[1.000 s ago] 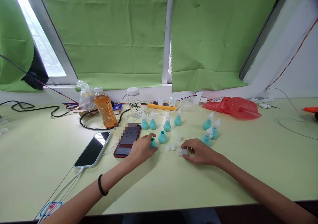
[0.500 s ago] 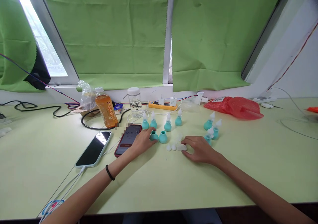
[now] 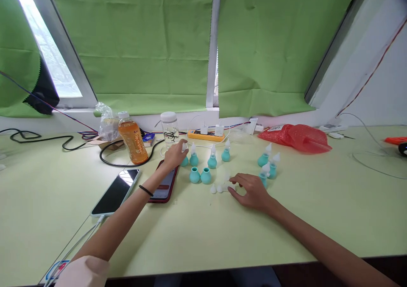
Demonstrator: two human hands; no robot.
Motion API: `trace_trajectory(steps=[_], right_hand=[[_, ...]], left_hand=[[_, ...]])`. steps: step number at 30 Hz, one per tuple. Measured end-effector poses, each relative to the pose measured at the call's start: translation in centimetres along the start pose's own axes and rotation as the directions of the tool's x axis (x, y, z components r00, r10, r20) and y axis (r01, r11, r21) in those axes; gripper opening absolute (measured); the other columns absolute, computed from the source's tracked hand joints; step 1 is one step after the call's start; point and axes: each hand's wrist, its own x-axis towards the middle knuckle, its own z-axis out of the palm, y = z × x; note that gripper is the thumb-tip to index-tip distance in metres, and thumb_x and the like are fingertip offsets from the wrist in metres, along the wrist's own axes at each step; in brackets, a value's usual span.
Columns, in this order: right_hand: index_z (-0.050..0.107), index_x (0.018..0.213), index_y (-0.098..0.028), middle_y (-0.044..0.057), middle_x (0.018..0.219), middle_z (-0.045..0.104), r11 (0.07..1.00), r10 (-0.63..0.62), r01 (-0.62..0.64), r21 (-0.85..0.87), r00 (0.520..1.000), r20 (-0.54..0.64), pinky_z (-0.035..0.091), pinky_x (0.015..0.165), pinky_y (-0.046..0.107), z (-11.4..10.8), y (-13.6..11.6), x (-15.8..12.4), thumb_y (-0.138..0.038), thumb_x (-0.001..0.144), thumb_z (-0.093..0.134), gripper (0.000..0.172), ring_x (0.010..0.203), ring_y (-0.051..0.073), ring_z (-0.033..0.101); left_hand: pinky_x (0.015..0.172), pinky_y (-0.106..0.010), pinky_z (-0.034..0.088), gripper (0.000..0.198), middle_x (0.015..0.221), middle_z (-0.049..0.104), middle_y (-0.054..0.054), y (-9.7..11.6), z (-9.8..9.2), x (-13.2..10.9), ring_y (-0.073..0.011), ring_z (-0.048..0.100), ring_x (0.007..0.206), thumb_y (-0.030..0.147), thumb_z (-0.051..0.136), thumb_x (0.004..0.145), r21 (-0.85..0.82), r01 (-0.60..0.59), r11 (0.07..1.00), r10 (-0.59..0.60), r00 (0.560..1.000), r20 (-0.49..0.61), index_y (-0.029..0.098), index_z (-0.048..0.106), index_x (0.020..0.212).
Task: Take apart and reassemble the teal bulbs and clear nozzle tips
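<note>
My left hand [image 3: 174, 154] is closed around the clear tip of a teal nasal aspirator [image 3: 184, 161] at the far left of the group; its fingers partly hide it. Two teal bulbs without tips, a left one [image 3: 194, 175] and a right one [image 3: 206, 176], stand upright in front, their round mouths showing. My right hand [image 3: 251, 190] rests on the table with thumb and forefinger apart, beside some translucent white pieces [image 3: 227, 186]. Small white caps [image 3: 213, 189] lie left of these. Behind stand more tipped aspirators [image 3: 212, 160]; others [image 3: 263, 159] are grouped beyond my right hand.
Under my left forearm lies a red-cased phone [image 3: 165, 189], with another phone [image 3: 116, 193] on a cable to its left. Farther back are an orange drink bottle [image 3: 133, 140], a clear jar [image 3: 169, 130], a power strip [image 3: 205, 136] and a red plastic bag [image 3: 295, 138].
My left hand has moved from the tipless bulbs back and left to the far-left aspirator. My right hand stays by the white pieces, its fingertips slightly farther left over them.
</note>
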Motion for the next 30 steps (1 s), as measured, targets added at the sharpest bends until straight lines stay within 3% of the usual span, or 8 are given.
trace_trajectory(steps=[2, 5, 9, 13, 16, 18, 26, 30], right_hand=[[0.056, 0.076, -0.016, 0.003, 0.063, 0.059, 1.0, -0.015, 0.014, -0.007, 0.997, -0.08, 0.038, 0.049, 0.024, 0.2, 0.2, 0.0, -0.024, 0.071, 0.051, 0.011, 0.053, 0.013, 0.053], [0.055, 0.081, -0.017, 0.004, 0.068, 0.06, 0.998, -0.064, 0.066, 0.001, 0.965, -0.253, 0.041, 0.051, 0.025, 0.2, 0.3, 0.0, -0.019, 0.068, 0.054, 0.013, 0.057, 0.014, 0.054], [0.048, 0.099, -0.019, 0.008, 0.085, 0.058, 0.983, -0.088, 0.144, 0.111, 0.912, -0.401, 0.045, 0.062, 0.031, -1.1, -0.6, 0.4, -0.019, 0.064, 0.059, 0.037, 0.076, 0.019, 0.055], [0.036, 0.113, -0.018, 0.012, 0.108, 0.048, 0.888, -0.027, 0.135, 0.439, 0.97, -0.244, 0.042, 0.077, 0.04, -2.8, -2.9, 0.8, -0.029, 0.063, 0.059, 0.055, 0.097, 0.025, 0.047], [0.034, 0.113, -0.018, 0.011, 0.107, 0.048, 0.733, 0.015, -0.016, 0.68, 1.0, 0.007, 0.043, 0.076, 0.035, -2.5, -4.5, 0.8, -0.034, 0.069, 0.053, 0.05, 0.092, 0.021, 0.05], [0.037, 0.108, -0.019, 0.006, 0.094, 0.054, 0.653, 0.087, -0.17, 0.738, 0.985, 0.15, 0.044, 0.07, 0.029, -1.7, -5.2, 0.6, -0.031, 0.074, 0.048, 0.037, 0.081, 0.017, 0.053], [0.047, 0.084, -0.02, -0.001, 0.072, 0.055, 0.728, 0.257, -0.321, 0.606, 0.947, 0.193, 0.04, 0.06, 0.022, -0.2, -5.8, 0.0, -0.024, 0.077, 0.044, 0.009, 0.063, 0.012, 0.05], [0.048, 0.081, -0.02, -0.001, 0.07, 0.056, 0.781, 0.275, -0.348, 0.519, 0.937, 0.215, 0.04, 0.06, 0.024, 0.0, -5.6, -0.2, -0.024, 0.076, 0.045, 0.008, 0.061, 0.013, 0.051]], left_hand=[[0.062, -0.029, 0.042, 0.026, 0.074, 0.06, -0.003, -0.1, 0.1, 0.0, -0.0197, 0.056, 0.073, 0.026, 0.045, 0.075, -0.015, 0.007, 1.0, -0.008, 1.0, -0.028, 0.021, 0.049, 0.101], [0.063, -0.028, 0.045, 0.028, 0.079, 0.06, -0.004, 0.6, -1.5, -1.0, -0.0163, 0.057, 0.072, 0.028, 0.041, 0.078, -0.187, -0.02, 0.982, -0.026, 0.971, -0.239, 0.018, 0.044, 0.105], [0.064, -0.024, 0.048, 0.024, 0.091, 0.059, -0.004, 3.7, -5.1, -4.2, -0.0142, 0.057, 0.082, 0.03, 0.053, 0.071, -0.558, -0.254, 0.79, -0.05, 0.88, -0.472, 0.017, 0.05, 0.09], [0.061, -0.026, 0.05, 0.02, 0.081, 0.062, -0.004, 7.2, -6.1, -8.2, -0.0162, 0.059, 0.076, 0.027, 0.06, 0.066, -0.868, -0.123, 0.481, 0.044, 0.992, -0.116, 0.014, 0.054, 0.08], [0.06, -0.027, 0.051, 0.017, 0.08, 0.062, -0.006, 8.3, -4.5, -10.3, -0.0167, 0.06, 0.071, 0.026, 0.062, 0.065, -0.94, 0.12, 0.32, 0.116, 0.98, 0.164, 0.012, 0.053, 0.071], [0.061, -0.028, 0.051, 0.016, 0.083, 0.062, -0.007, 8.3, -3.0, -11.1, -0.0171, 0.06, 0.072, 0.025, 0.062, 0.065, -0.946, 0.182, 0.269, 0.121, 0.968, 0.221, 0.012, 0.052, 0.067], [0.06, -0.026, 0.052, 0.015, 0.079, 0.062, -0.005, 7.2, -0.2, -11.9, -0.0177, 0.059, 0.076, 0.026, 0.061, 0.066, -0.908, 0.126, 0.4, 0.059, 0.985, 0.163, 0.014, 0.053, 0.069], [0.06, -0.026, 0.053, 0.009, 0.081, 0.064, -0.004, 6.6, -0.3, -11.8, -0.0154, 0.06, 0.071, 0.024, 0.057, 0.068, -0.795, -0.1, 0.598, 0.088, 0.994, -0.058, 0.015, 0.056, 0.071]])
